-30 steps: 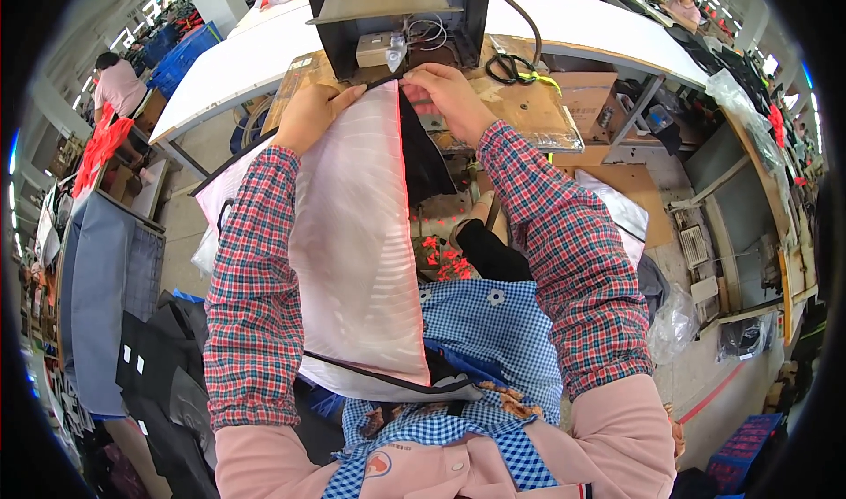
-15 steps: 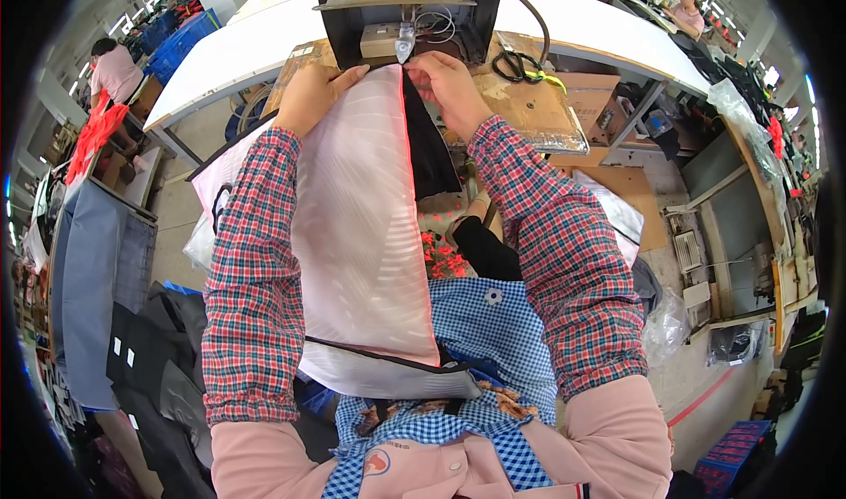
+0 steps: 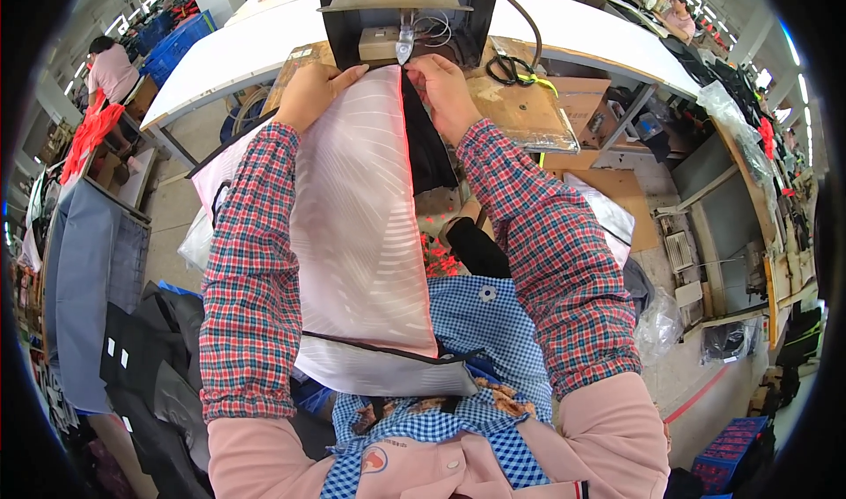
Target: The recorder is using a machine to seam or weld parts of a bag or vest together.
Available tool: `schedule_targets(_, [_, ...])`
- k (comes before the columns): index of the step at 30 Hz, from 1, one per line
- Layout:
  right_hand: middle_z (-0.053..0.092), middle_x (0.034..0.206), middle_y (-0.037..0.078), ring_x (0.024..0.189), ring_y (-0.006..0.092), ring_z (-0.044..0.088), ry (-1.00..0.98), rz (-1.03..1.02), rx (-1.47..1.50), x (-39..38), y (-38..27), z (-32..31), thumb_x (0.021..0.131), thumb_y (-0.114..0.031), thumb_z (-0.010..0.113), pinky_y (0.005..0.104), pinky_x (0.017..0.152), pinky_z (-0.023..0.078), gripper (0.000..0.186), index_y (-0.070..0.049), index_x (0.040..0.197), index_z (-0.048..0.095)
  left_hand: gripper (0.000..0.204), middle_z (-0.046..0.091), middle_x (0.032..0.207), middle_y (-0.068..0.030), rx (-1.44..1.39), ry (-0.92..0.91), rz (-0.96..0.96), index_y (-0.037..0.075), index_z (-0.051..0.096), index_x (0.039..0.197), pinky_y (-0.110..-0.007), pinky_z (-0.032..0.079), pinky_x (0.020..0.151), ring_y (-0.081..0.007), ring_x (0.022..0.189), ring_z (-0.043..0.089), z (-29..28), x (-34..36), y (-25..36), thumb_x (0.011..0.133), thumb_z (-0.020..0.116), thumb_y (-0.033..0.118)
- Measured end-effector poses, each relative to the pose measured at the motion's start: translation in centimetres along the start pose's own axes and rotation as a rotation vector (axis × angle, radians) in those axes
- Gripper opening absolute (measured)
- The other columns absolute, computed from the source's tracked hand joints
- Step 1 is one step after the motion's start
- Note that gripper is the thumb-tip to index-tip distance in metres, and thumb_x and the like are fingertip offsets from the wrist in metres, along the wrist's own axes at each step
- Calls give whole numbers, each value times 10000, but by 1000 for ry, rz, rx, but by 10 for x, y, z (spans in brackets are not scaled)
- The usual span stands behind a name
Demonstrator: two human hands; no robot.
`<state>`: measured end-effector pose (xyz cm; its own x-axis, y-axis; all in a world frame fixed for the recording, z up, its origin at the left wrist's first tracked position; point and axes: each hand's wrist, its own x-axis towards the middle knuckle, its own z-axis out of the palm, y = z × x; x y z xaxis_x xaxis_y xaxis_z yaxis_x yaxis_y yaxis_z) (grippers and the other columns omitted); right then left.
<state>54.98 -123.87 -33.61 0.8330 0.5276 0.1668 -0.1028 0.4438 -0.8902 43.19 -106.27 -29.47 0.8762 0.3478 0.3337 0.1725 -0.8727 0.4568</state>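
Observation:
A pale pink translucent fabric panel (image 3: 348,208) with a red edge and dark binding hangs between my forearms, a black piece (image 3: 427,160) behind its right edge. My left hand (image 3: 326,94) pinches its top edge. My right hand (image 3: 441,89) is closed on the top right corner, right beside the pointed metal tip (image 3: 404,45) inside a dark machine housing (image 3: 471,23); whether the corner touches the tip I cannot tell. Black-handled scissors (image 3: 509,69) lie on the worn wooden board (image 3: 529,120) to the right.
A long white table (image 3: 590,36) runs behind the housing. Co-workers sit at back left (image 3: 115,72) and back right (image 3: 679,19). Blue crates (image 3: 176,50), red fabric (image 3: 88,138), grey material (image 3: 92,279) and dark pieces (image 3: 145,358) are at left. A cardboard sheet (image 3: 621,195) and plastic bags (image 3: 656,323) lie at right.
Both hands have moved slightly upward with the panel's top edge, closer to the pointed tip, mostly between the first and second frames. The grip looks much the same.

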Motion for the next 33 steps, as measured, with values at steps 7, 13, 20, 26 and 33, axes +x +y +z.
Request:
schedule_targets(7, [621,802,6,774,108,586,-114,-92,-162,-3,-56,-47,899,-197,590,272,691,480,142,-62,928,624,584,687,776,-215,-57,-22,-46,-21,722,931,-377,518,739,-322,705,679,-11,-3,-26,921,534,531])
schedule_targets(13, [362,1471,134,1363,327,324,-503,-1116,-1729,-99,-62,-28,735,-220,698,480,1097,290,734,-87,1395,406,467,686,782,-171,-229,-237,63,-18,705,967,-352,502,708,-219,716,656,-2,-58,-25,942,564,426])
schedule_targets(20, [598,1027,46,1070,218,552,-1380,-1197,-1239,-195,-14,8,831,-160,567,377,992,400,282,-95,1104,557,235,681,998,-95,-125,-648,3,-4,643,1082,-312,477,844,-172,944,619,29,-164,19,928,579,161])
schedule_targets(26, [623,979,114,969,304,593,-1032,-670,-988,-226,31,-26,751,-102,665,408,866,462,313,-46,1040,558,387,594,1271,-139,-367,-693,77,-5,541,1281,-340,394,1028,-242,1204,539,-61,-270,14,925,557,146])
schedule_targets(33, [665,1040,162,968,292,657,-504,-31,-870,-250,34,-64,780,-22,665,327,819,507,423,-44,1189,561,797,617,1196,-183,-734,-161,-106,-81,601,1156,-385,313,1091,-273,1182,546,-91,-378,-37,942,346,643])
